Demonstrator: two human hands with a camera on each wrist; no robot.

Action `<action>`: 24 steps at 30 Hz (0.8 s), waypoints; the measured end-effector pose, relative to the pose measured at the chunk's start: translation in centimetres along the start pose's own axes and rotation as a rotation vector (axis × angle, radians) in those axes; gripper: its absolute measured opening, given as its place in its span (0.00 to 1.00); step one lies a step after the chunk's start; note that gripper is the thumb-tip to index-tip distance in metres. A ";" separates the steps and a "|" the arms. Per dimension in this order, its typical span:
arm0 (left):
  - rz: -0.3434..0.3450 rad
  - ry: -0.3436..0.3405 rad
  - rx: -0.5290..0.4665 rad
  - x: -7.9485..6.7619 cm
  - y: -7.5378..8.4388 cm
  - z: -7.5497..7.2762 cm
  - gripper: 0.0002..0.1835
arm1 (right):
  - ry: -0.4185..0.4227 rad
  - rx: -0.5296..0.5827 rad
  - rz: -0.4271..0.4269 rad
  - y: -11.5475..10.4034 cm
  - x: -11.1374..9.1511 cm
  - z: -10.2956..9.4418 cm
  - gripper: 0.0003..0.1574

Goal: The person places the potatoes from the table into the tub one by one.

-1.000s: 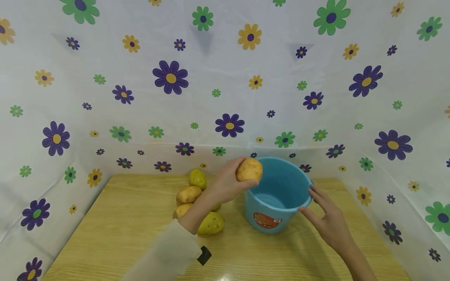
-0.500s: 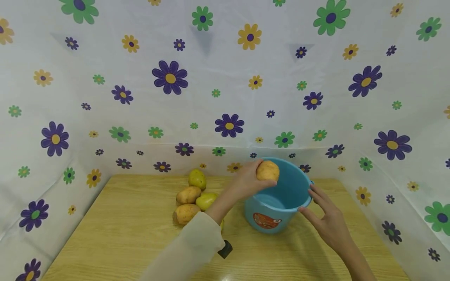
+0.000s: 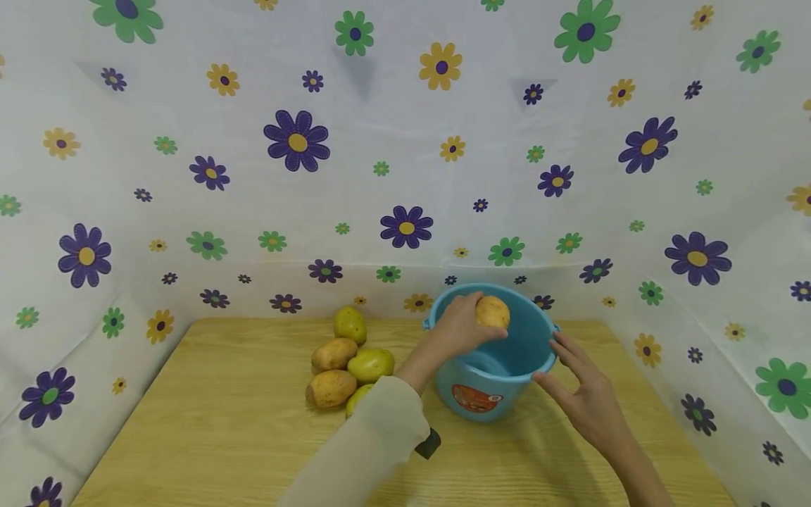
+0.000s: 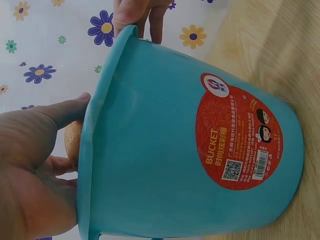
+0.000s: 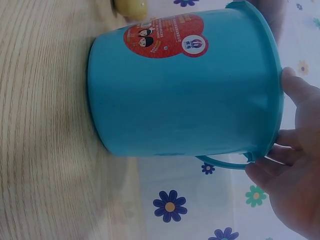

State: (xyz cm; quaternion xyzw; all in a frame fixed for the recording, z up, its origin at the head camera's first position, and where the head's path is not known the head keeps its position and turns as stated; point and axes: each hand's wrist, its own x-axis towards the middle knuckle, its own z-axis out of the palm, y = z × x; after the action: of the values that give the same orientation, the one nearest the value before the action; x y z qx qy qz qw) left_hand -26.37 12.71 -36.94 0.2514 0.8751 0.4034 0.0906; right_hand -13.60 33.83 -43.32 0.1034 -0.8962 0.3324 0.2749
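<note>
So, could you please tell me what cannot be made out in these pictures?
Head view: nearest green fruit, partly hidden by the sleeve.
Head view: inside the bucket, the part behind the left hand.
Left wrist view: much of the potato, behind the bucket.
Left wrist view: finest print on the label, too small.
Right wrist view: yellowish item, cut off by the top edge.

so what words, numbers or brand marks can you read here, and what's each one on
"BUCKET": red label on the blue bucket, left wrist view.
"时尚炫彩桶": beneath it on the same label, as best I can read.
Too small or blurred to read: the label's fine print and the logo in its white circle.
</note>
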 end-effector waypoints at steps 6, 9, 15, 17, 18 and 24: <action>-0.022 -0.002 0.023 0.3 0.3 0.2 0.45 | 0.000 -0.003 -0.006 -0.2 0.0 -0.1 0.39; -0.030 -0.007 0.034 0.6 0.3 0.4 0.45 | 0.002 -0.003 -0.005 -0.3 0.0 -0.1 0.39; -0.055 -0.015 0.054 1.0 0.3 0.7 0.46 | 0.007 0.020 -0.023 -0.2 0.1 0.1 0.39; -0.060 -0.016 0.054 1.1 0.3 0.8 0.46 | 0.006 0.027 -0.023 -0.2 0.1 0.1 0.39; -0.064 -0.015 0.053 1.1 0.2 0.9 0.46 | 0.005 0.029 -0.021 -0.2 0.1 0.1 0.39; -0.071 -0.022 0.007 1.2 0.0 1.2 0.45 | -0.006 -0.002 0.005 -0.2 -0.1 -0.2 0.39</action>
State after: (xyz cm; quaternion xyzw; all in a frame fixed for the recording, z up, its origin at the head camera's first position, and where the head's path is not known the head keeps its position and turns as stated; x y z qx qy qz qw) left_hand -26.95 14.08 -37.70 0.2251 0.8839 0.3939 0.1136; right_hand -13.39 33.78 -43.16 0.1017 -0.8978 0.3318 0.2713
